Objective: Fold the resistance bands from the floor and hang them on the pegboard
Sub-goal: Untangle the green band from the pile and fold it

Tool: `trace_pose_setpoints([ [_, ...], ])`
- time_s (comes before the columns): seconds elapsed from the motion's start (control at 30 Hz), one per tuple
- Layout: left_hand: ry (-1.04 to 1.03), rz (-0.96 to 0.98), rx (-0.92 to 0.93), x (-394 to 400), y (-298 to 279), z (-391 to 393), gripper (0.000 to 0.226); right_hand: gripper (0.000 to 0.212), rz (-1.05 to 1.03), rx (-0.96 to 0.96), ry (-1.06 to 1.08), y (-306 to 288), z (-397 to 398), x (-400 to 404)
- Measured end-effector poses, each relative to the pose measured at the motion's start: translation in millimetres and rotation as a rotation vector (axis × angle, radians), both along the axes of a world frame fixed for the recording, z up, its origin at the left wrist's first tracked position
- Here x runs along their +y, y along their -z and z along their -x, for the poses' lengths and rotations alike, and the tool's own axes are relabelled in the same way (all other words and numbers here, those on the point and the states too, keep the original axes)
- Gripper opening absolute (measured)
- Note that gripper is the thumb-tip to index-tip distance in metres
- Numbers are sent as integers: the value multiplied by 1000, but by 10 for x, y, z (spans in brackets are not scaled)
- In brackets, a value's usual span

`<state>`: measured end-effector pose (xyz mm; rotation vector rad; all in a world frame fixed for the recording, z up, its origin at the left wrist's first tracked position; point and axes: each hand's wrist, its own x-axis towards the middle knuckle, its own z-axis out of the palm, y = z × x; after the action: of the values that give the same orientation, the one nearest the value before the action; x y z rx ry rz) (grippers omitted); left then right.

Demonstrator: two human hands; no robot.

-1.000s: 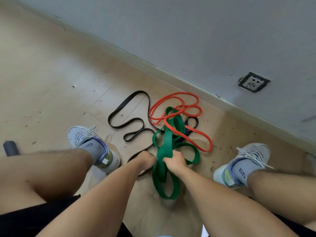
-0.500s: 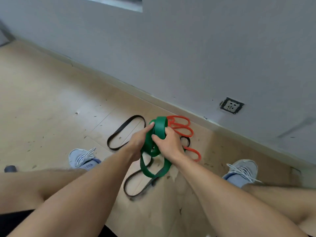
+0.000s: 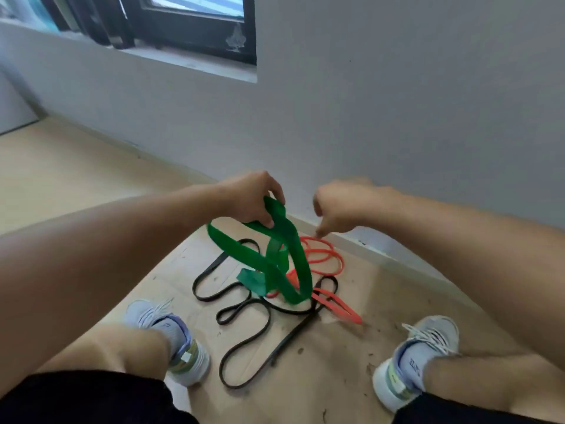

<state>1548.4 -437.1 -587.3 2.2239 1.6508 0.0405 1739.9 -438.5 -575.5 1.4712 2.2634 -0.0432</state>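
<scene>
My left hand (image 3: pixel 252 198) grips the wide green resistance band (image 3: pixel 275 258) near its top, and the band's loops hang twisted down toward the floor. To its right, my right hand (image 3: pixel 339 206) is apart from the band, fingers loosely curled with one finger pointing down, and it holds nothing. A thin black band (image 3: pixel 244 335) lies in long curves on the wooden floor between my feet. The orange band (image 3: pixel 328 261) lies coiled by the baseboard, partly hidden behind the green one. No pegboard is in view.
My two legs and grey sneakers (image 3: pixel 174 338) (image 3: pixel 415 359) flank the bands. A grey wall (image 3: pixel 397 102) with a baseboard runs right behind them, and a dark window frame (image 3: pixel 195 29) with a sill sits up left. Small debris dots the floor.
Both hands rose from the floor with the green band bunched between them. My right hand has now let go and the band has fallen open, hanging from my left hand alone.
</scene>
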Motion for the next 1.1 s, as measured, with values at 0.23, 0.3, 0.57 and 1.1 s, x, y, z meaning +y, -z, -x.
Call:
trace_pose_setpoints([
  [0.23, 176, -192, -132, -193, -81, -110, 36, 103, 200, 485, -26, 218, -259, 67],
  [0.3, 144, -213, -255, -234, 8, -45, 34, 89, 288, 689, 16, 450, -308, 5],
  [0.57, 46, -153, -310, -110, 226, 169, 35, 34, 255, 942, 64, 571, -243, -62],
  [1.1, -125, -233, -557, -103, 140, 20, 31, 17, -37, 1065, 231, 401, -239, -45],
])
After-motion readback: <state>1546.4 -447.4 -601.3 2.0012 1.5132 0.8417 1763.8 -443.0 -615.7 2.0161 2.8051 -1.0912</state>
